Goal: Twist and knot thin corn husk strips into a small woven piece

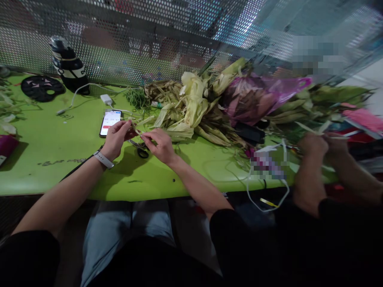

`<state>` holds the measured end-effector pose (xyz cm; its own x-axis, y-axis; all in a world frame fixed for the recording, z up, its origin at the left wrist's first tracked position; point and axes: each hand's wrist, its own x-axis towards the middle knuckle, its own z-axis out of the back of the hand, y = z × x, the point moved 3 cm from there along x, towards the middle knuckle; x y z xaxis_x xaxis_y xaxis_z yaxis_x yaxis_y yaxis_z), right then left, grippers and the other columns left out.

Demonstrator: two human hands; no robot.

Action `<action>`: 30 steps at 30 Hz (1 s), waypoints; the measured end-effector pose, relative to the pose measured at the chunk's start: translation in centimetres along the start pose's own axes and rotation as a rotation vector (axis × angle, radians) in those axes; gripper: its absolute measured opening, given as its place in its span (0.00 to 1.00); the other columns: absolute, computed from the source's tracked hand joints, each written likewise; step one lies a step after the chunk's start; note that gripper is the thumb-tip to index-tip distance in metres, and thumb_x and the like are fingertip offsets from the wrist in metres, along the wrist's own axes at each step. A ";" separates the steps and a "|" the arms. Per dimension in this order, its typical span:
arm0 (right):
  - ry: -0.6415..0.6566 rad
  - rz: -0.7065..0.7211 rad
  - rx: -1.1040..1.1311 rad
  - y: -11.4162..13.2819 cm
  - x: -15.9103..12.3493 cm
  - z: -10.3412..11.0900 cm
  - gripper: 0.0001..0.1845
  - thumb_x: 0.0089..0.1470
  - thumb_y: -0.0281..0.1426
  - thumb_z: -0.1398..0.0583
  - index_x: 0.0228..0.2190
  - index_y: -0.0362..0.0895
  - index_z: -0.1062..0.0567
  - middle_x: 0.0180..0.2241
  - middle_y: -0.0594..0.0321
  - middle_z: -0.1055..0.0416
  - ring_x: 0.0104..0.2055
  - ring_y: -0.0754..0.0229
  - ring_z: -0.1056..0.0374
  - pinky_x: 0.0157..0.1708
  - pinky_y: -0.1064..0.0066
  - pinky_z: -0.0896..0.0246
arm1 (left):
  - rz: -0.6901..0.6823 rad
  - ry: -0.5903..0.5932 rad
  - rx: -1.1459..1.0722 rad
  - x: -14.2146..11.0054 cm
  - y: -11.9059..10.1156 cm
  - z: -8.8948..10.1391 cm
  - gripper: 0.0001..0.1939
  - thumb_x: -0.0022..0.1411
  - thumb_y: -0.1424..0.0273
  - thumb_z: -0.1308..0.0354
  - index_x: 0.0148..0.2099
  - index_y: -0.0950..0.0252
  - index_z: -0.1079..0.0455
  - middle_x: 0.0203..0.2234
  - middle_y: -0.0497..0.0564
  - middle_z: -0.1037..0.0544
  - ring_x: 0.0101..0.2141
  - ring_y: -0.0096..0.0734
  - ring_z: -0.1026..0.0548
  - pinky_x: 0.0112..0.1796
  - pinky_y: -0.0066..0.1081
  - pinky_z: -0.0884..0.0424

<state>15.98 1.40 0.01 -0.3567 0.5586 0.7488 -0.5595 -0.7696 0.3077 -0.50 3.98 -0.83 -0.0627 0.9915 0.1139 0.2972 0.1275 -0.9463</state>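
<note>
A thin, pale strip of corn husk (137, 129) is stretched between my two hands, above the green table (72, 139). My left hand (117, 137), with a pale watch band at the wrist, pinches its upper end. With thumb and forefinger, my right hand (160, 144) grips the lower end. Dark-handled scissors (143, 153) lie under and between the hands, partly hidden. Just behind my left hand is a lit phone (110, 119) with a timer on its screen. A heap of dried corn husks (191, 103) lies beyond my right hand.
Green string (136, 97), a white charger (106, 99) and a dark bottle (68, 65) stand or lie toward the back. A purple plastic bag (248, 99) rests among the husks. At right, a co-worker's hands (314, 145) hold pale strips. A perforated metal screen (134, 44) runs behind.
</note>
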 end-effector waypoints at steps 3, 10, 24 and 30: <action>0.036 -0.023 0.007 0.0 0.0 -0.1 0.11 0.63 0.35 0.44 0.38 0.44 0.23 0.34 0.58 0.24 0.37 0.58 0.32 0.40 0.64 0.37 | 0.008 0.003 0.020 0.1 0.1 0.1 0.12 0.55 0.62 0.34 0.34 0.66 0.26 0.27 0.49 0.23 0.27 0.25 0.24 0.37 0.30 0.24; -0.092 -0.164 0.061 -0.9 0.5 1.2 0.13 0.63 0.38 0.45 0.37 0.45 0.23 0.35 0.56 0.25 0.39 0.56 0.31 0.44 0.61 0.36 | 0.039 0.085 0.013 -0.1 -0.4 -0.3 0.16 0.57 0.55 0.37 0.36 0.65 0.28 0.27 0.51 0.21 0.29 0.32 0.20 0.40 0.36 0.23; -0.147 -0.141 0.108 -0.7 0.7 1.7 0.11 0.62 0.36 0.44 0.35 0.45 0.24 0.34 0.58 0.24 0.38 0.59 0.31 0.42 0.64 0.34 | 0.095 0.128 -0.032 -0.1 -0.1 -0.2 0.12 0.57 0.62 0.37 0.39 0.65 0.27 0.27 0.50 0.21 0.30 0.32 0.20 0.42 0.37 0.22; -0.224 -0.371 0.334 -2.4 0.5 1.5 0.15 0.63 0.43 0.46 0.41 0.47 0.25 0.38 0.59 0.25 0.38 0.61 0.29 0.42 0.66 0.32 | 0.112 0.248 0.018 -0.2 0.0 -0.2 0.14 0.55 0.66 0.40 0.43 0.67 0.24 0.30 0.54 0.18 0.32 0.37 0.19 0.42 0.39 0.22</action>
<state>18.26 3.09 0.53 0.0073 0.7598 0.6502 -0.3366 -0.6104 0.7170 -0.30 3.80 -0.81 0.2053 0.9757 0.0771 0.2725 0.0187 -0.9620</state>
